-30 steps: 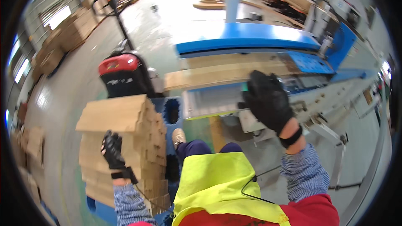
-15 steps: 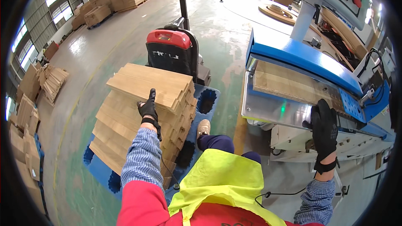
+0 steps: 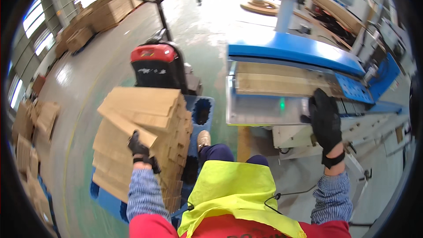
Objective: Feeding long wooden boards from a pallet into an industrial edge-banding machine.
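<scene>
My left hand (image 3: 139, 146), in a black glove, is closed on the near end of a light wood plank (image 3: 127, 121). The plank lies slantwise across the top of the plank stack (image 3: 115, 155), turned out of line with the others. On the right, my gloved right hand (image 3: 325, 117) rests palm down at the front edge of the machine's metal table (image 3: 260, 113), fingers stretched forward and thumb out to the side. Its fingertips are near the boards (image 3: 273, 81) that lie on this table beneath a blue cover (image 3: 291, 53).
The stack sits on a blue plastic pallet (image 3: 205, 101). Behind it stands a red and black pallet truck (image 3: 159, 64). A perforated blue plate (image 3: 352, 87) is at the table's right end. A green light spot (image 3: 282, 103) shows on the metal. Cardboard piles (image 3: 103, 13) line the far left.
My left hand has drawn a top plank toward me and swung it aslant. The view has turned to the right. My right hand stays at the machine table.
</scene>
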A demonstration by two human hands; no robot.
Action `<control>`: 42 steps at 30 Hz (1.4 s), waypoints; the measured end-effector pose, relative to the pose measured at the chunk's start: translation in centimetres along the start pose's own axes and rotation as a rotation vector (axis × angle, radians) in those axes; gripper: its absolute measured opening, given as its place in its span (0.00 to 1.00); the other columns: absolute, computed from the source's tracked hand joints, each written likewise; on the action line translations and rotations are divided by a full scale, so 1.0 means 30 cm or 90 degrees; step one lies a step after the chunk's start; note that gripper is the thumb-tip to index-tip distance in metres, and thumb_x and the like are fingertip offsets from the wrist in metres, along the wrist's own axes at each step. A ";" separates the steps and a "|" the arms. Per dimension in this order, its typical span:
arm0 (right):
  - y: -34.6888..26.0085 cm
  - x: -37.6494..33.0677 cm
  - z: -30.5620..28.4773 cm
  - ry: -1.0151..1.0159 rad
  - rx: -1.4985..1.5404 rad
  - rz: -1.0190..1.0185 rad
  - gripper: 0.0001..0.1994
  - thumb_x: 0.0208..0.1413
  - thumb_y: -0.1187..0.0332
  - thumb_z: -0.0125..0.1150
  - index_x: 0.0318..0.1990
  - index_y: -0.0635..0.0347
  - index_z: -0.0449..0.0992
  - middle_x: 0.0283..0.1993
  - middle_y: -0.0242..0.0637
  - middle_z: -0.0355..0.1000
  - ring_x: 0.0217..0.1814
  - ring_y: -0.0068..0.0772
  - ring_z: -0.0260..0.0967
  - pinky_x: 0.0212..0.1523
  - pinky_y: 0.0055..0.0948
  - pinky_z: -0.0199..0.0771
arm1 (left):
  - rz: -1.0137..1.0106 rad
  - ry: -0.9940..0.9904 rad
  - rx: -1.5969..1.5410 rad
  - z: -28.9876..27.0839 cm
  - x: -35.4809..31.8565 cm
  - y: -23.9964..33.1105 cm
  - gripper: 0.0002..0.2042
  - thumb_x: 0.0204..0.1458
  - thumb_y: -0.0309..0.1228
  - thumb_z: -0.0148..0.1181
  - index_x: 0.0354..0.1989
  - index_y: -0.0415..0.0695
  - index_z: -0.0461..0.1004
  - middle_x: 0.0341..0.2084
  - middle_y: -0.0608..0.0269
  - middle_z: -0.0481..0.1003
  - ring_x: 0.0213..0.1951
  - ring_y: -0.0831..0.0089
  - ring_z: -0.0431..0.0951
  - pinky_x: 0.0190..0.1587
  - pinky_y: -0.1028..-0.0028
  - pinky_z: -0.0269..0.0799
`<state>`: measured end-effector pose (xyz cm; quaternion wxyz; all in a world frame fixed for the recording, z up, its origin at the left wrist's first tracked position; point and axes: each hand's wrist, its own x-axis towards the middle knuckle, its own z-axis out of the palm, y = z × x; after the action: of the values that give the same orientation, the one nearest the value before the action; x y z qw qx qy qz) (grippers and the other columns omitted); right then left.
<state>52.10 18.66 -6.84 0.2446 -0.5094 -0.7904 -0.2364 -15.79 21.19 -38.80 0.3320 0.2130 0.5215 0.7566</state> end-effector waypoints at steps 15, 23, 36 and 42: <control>0.036 -0.028 -0.006 0.030 -0.058 0.027 0.19 0.56 0.59 0.63 0.50 0.60 0.75 0.55 0.46 0.73 0.58 0.48 0.71 0.63 0.50 0.63 | 0.333 -0.175 0.325 0.372 -0.559 0.623 0.13 0.65 0.30 0.54 0.54 0.37 0.70 0.41 0.58 0.79 0.43 0.69 0.79 0.48 0.70 0.73; 0.245 -0.090 0.007 -0.156 -0.191 0.118 0.09 0.57 0.64 0.56 0.41 0.55 0.76 0.55 0.43 0.72 0.59 0.46 0.68 0.60 0.51 0.66 | 0.559 -0.341 0.578 0.437 -0.637 0.732 0.15 0.54 0.21 0.63 0.52 0.35 0.77 0.42 0.49 0.81 0.43 0.57 0.82 0.48 0.65 0.76; -0.197 -0.078 -0.172 0.043 0.083 0.037 0.31 0.59 0.49 0.60 0.58 0.70 0.69 0.58 0.56 0.70 0.63 0.57 0.66 0.70 0.51 0.56 | 0.986 -0.661 0.773 0.824 -0.619 0.894 0.21 0.51 0.22 0.59 0.56 0.43 0.75 0.48 0.48 0.78 0.53 0.54 0.78 0.61 0.54 0.71; -0.361 0.016 -0.130 -0.054 0.153 0.011 0.40 0.60 0.41 0.54 0.60 0.76 0.67 0.62 0.62 0.66 0.68 0.59 0.62 0.73 0.50 0.51 | 1.026 -0.731 0.656 1.133 -0.668 0.816 0.23 0.48 0.28 0.64 0.57 0.45 0.76 0.50 0.49 0.78 0.53 0.51 0.77 0.62 0.52 0.69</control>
<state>42.53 12.57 -4.90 0.2726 -0.4926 -0.8183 -0.1159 13.88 22.92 -3.14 -0.1923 0.9196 0.2511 0.2332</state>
